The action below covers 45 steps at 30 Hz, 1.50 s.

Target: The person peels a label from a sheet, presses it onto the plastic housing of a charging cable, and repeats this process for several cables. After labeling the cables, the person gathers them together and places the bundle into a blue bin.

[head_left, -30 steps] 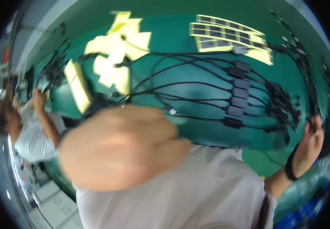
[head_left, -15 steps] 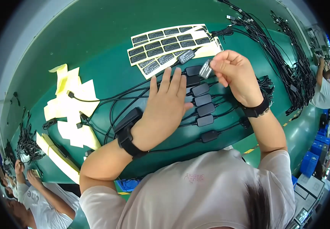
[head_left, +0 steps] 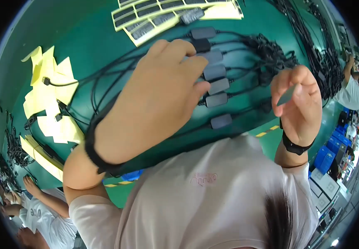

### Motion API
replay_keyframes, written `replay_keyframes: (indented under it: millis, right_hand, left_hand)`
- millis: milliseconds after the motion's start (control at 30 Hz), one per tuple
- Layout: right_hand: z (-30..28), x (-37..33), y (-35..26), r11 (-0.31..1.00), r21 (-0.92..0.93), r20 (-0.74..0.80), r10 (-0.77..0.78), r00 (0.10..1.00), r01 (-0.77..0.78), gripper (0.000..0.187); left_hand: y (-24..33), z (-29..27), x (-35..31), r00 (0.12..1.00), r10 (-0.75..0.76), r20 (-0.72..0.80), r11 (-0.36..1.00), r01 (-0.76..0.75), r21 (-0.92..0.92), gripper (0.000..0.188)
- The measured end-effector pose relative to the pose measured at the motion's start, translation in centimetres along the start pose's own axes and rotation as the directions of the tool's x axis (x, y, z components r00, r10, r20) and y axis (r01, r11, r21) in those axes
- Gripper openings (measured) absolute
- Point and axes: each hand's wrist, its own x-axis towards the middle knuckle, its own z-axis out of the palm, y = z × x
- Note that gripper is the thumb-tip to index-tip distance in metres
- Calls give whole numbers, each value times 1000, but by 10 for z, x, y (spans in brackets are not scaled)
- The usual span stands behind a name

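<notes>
Several cables with small black rectangular in-line boxes (head_left: 215,72) lie side by side across the green table. My left hand (head_left: 158,83) is over their left ends, fingers bent beside a darker box (head_left: 201,45) and the thumb apart. Its fingertips partly hide the boxes, and I cannot tell how firmly they touch. Raised to the right of the row, my right hand (head_left: 302,103) is closed in a pinch. A thin grey label (head_left: 286,96) shows between its thumb and fingers, seen at a slant. Beyond the row, a box with a printed label (head_left: 192,15) rests on label sheets (head_left: 136,38).
Crumpled yellow backing paper (head_left: 46,95) lies at the left, with a cable plug (head_left: 46,81) on it. Coiled cables (head_left: 270,52) bunch behind my right hand; a long bundle (head_left: 320,50) runs along the far right. Other people (head_left: 48,216) work at lower left and far right.
My right hand has moved right and nearer to me, away from the boxes, with the label. My left hand's fingers have bent over the row. The whole view has shifted, so the label sheets sit higher.
</notes>
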Motion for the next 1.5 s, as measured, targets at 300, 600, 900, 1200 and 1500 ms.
replay_keyframes:
  millis: [300, 600, 900, 1200, 1500]
  right_hand:
    - [-25, -74, 48, 985, -160, -267, 28, 963, -73, 14]
    - [-20, -74, 66, 991, 60, -236, 133, 962, -122, 14]
    - [-27, -75, 63, 995, 96, -153, -26, 988, 41, 25]
    - [-25, -70, 57, 985, -147, -31, 85, 996, -89, 40]
    - [-13, -39, 69, 943, -239, -22, 233, 972, -232, 31]
  left_hand:
    - [63, -1, -46, 940, -124, 317, 959, 32, 280, 41]
    - [55, 69, -59, 990, -139, -26, 990, 139, -9, 34]
    - [61, 91, -66, 954, -273, -122, 949, 288, 126, 16]
    - [64, 88, -59, 949, -307, -72, 916, 316, 248, 9]
    - [57, 81, -56, 926, -371, 63, 910, 349, 225, 13]
